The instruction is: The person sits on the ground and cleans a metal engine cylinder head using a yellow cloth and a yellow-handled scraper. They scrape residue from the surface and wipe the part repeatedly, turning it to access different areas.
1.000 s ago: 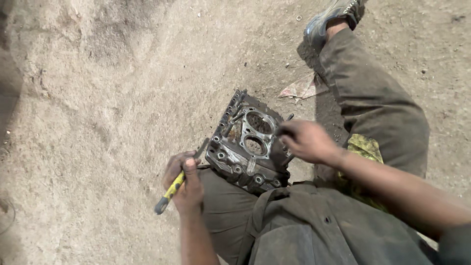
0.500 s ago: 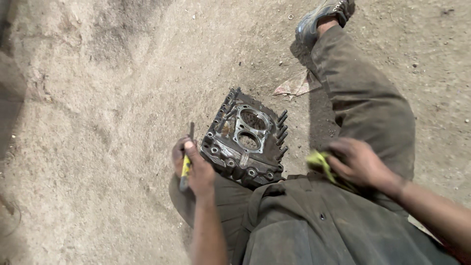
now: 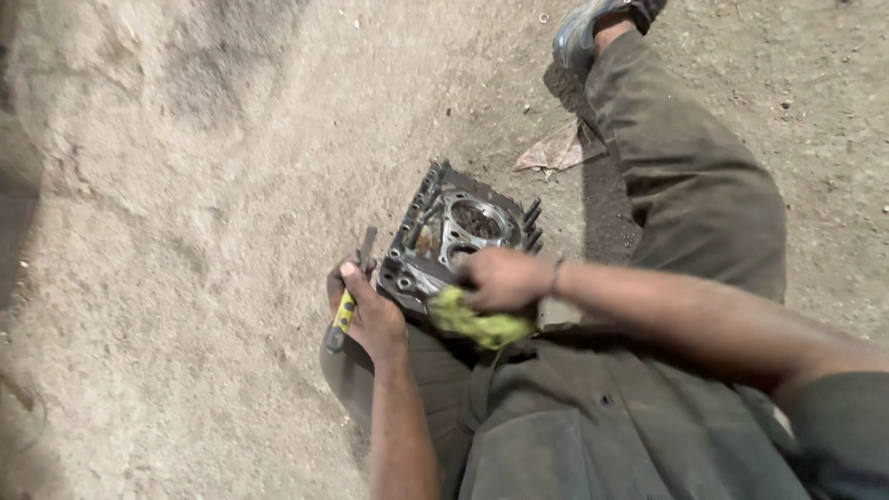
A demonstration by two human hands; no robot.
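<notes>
Right hand (image 3: 500,278) is closed on a yellow-green rag (image 3: 477,324), bunched under the fingers and pressed against the near edge of the engine part (image 3: 454,243). Left hand (image 3: 366,310) is curled around a tool (image 3: 350,294) with a yellow grip, just beside the part's left edge; its dark metal shaft sticks up past the fingers, pointing away from the person and a little right. The tool's lower end is partly covered by the hand, so its kind is hard to tell.

The part is a dark, greasy metal casting with a round bore in the middle, smaller holes along its rim and fins or studs on the far right side. It rests against the person's lap on the sandy ground (image 3: 185,185), tilted, its long axis running from near left to far right. Its near corner is hidden by the right hand and rag. A scrap of paper (image 3: 556,150) lies beyond it, beside the outstretched leg (image 3: 685,176), whose shoe (image 3: 583,28) is cut off at the top.
</notes>
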